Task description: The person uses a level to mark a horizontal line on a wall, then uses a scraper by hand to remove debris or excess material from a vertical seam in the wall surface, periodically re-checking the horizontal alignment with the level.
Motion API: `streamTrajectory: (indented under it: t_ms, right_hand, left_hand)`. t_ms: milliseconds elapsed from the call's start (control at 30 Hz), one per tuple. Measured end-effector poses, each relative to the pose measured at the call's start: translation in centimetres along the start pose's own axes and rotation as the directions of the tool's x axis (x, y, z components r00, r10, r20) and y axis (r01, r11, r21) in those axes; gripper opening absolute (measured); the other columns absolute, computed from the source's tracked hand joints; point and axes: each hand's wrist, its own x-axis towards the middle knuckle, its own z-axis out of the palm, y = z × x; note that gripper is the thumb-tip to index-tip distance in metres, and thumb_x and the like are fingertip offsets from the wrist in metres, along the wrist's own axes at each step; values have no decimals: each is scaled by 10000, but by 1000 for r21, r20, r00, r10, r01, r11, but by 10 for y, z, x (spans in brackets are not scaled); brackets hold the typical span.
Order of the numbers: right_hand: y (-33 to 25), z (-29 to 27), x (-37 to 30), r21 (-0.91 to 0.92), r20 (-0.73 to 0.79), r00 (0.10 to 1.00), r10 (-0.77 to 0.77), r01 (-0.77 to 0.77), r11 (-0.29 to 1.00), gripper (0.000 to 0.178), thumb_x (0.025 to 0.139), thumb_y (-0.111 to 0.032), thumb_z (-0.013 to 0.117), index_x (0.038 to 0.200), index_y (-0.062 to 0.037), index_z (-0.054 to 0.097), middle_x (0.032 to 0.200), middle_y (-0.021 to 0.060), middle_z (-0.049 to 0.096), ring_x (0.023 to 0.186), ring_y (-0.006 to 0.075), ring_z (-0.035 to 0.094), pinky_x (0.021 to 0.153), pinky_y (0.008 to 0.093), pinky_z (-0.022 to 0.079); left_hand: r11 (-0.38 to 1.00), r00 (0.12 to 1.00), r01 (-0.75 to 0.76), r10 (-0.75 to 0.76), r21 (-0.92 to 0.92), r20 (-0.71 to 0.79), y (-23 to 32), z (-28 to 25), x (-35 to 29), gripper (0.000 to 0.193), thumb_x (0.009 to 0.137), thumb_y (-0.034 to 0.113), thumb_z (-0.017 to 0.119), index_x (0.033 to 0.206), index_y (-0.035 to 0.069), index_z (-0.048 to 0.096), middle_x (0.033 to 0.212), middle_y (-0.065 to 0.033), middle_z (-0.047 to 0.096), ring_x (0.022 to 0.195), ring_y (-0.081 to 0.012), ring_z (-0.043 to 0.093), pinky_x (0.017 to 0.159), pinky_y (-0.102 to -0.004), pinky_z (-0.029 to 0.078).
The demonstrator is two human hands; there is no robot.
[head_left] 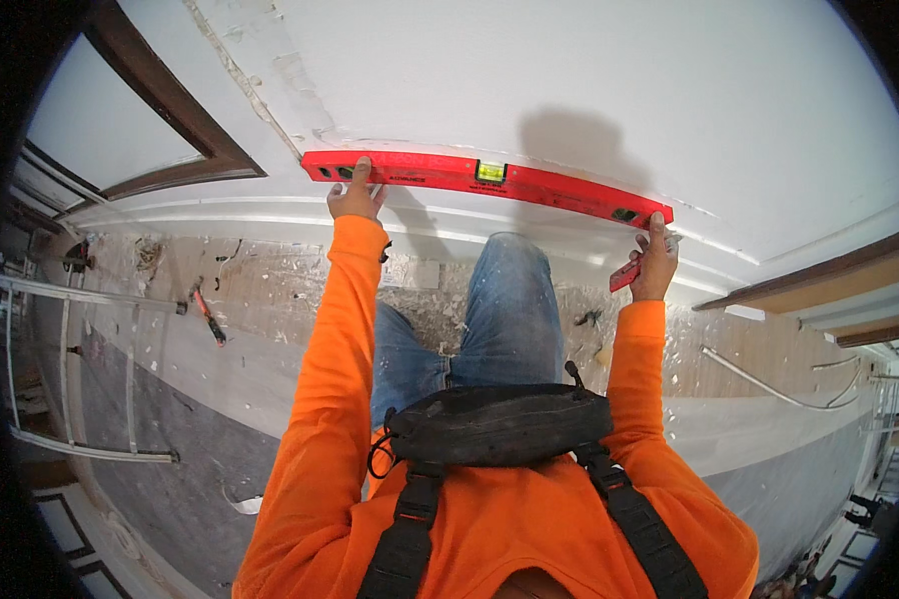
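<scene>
A long red spirit level (420, 172) lies against the white wall (729, 90), its right end a little lower than its left in the picture. My left hand (357, 198) is closed on the level's left end, thumb on the front face. At the other end, my right hand (654, 265) presses its fingers to the level. That same hand also keeps a small red object (625, 275) in its palm, of a kind I cannot make out. The yellow-green vial (490, 172) shows near the level's middle. Below it runs white moulding (260, 212).
Flakes of debris litter the wood-look floor (240, 265). A red-and-black hand tool (209, 314) lies there on the left, near a metal frame (90, 454). Thin metal strips (769, 387) rest at the right. Brown trim (160, 80) borders the wall at left.
</scene>
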Motion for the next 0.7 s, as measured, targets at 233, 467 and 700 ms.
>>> streamTrajectory:
  t_ms: [233,467,700]
  right_hand:
    - [7,-7,-4,49,-1,1000,27,-27,998,449,840,-449,722,978,-62,542,847,29,548,603,88,494,444,224,396]
    - [23,-20,-20,111,-4,986,165,-163,980,327,900,-382,662,926,-74,556,740,20,527,484,85,449,419,244,388]
    - [23,-13,-26,138,29,977,209,-211,968,359,902,-389,654,1018,-62,563,787,50,572,495,90,453,444,249,414]
  left_hand:
    - [1000,994,26,-24,-10,110,2,-4,-1,462,744,226,844,926,51,456,833,-80,589,751,-192,576,694,-360,587]
    - [1000,994,9,-9,4,111,5,-2,-7,418,756,240,835,882,70,474,848,-76,596,760,-175,576,721,-347,588]
    - [1000,993,28,-27,-4,111,5,-3,-11,367,782,253,813,873,59,515,855,-69,607,772,-166,590,750,-321,582]
